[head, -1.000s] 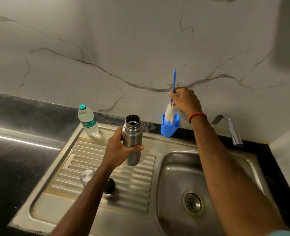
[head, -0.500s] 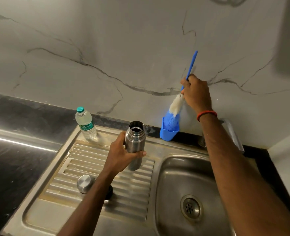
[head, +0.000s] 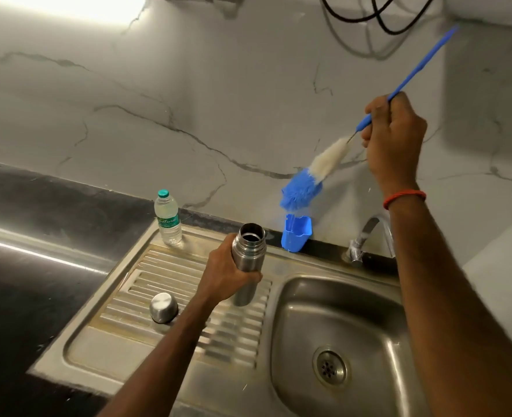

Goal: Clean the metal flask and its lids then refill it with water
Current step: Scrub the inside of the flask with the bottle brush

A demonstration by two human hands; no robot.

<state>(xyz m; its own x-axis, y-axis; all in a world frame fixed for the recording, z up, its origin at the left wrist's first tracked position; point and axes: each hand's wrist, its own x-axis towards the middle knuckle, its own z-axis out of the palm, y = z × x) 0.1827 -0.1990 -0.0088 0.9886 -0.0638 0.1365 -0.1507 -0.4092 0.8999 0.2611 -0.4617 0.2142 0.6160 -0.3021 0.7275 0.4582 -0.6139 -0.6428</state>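
The flask (head: 248,251) is held upright over the draining board (head: 146,281) by the left hand (head: 226,272), whose fingers and thumb are wrapped round its body below the neck. Its mouth is uncapped and faces up. Whether its base touches the board cannot be told.

The brush (head: 318,173) is gripped by the right hand (head: 394,136), the fingers curled round the thin blue handle just above the bristles. It is held above and to the right of the flask, well apart from it and clear of the blue holder (head: 296,234), which stands just behind and to the right of the flask.

The coming move is judged to turn on one relation. The flask's mouth lies down and to the left of the gripping fingers, and the bristle tip already points that way. The brush's long axis is slanted, though, while the flask's is upright. The two axes need to be lined up before the bristles can be pushed in, either by the brush being swung upright or by the flask being tipped towards it.

One steel lid (head: 163,307) is seen on the board, in front of and to the left of the flask. A water bottle (head: 167,218) stands behind and to the left of the flask.
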